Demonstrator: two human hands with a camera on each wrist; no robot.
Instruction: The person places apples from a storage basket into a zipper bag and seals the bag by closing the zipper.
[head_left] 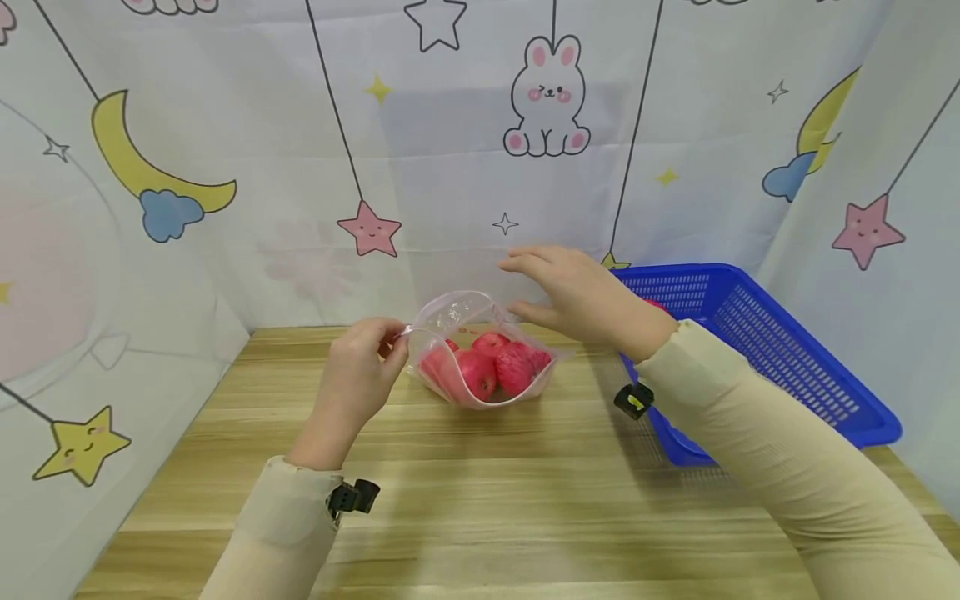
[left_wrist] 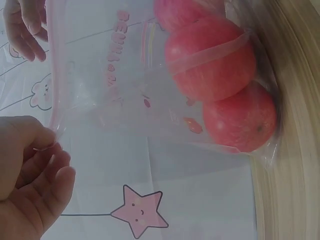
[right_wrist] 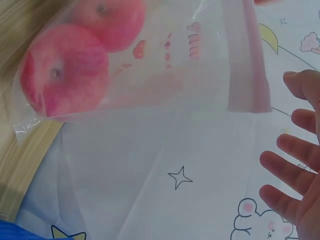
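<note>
A clear zip bag (head_left: 450, 312) with a pink rim stands on the table with its mouth spread. Several red apples (head_left: 477, 372) lie inside it. My left hand (head_left: 358, 367) pinches the left corner of the bag's rim between thumb and fingers; the left wrist view shows that hand (left_wrist: 35, 170) at the pink strip. My right hand (head_left: 577, 296) hovers just right of the bag's mouth, fingers spread and apart from it. In the right wrist view the right hand (right_wrist: 300, 155) holds nothing, beside the bag's pink strip (right_wrist: 249, 60).
A blue plastic basket (head_left: 795, 346) stands at the right, partly behind my right forearm, with a bit of something red (head_left: 655, 304) inside. The wooden table (head_left: 465, 508) reaches back to a white curtain (head_left: 450, 167) printed with stars, moons and a rabbit.
</note>
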